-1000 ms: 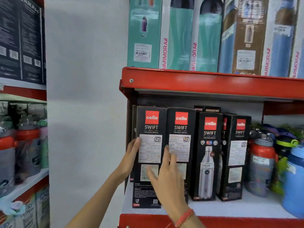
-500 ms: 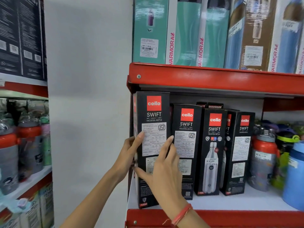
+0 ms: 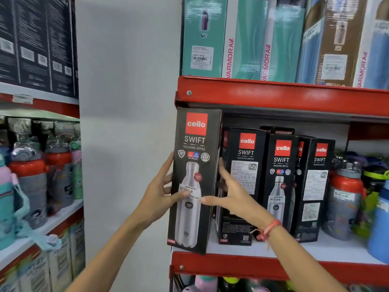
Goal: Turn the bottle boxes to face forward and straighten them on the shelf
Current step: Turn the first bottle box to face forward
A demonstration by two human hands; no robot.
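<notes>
At the left end of the red shelf (image 3: 273,95), a person's left hand (image 3: 156,199) and right hand (image 3: 231,197) clasp the leftmost bottle box (image 3: 194,180) by its sides, bottle picture outward, apparently to align it with neighbouring boxes (image 3: 280,186) to its right.

black box (image 3: 194,180), red shelf edge (image 3: 273,98), teal cartons (image 3: 248,39)

Teal Varmora boxes (image 3: 248,39) fill the upper shelf; red-capped bottles (image 3: 345,199), somewhat blurred, stand at right.
</notes>
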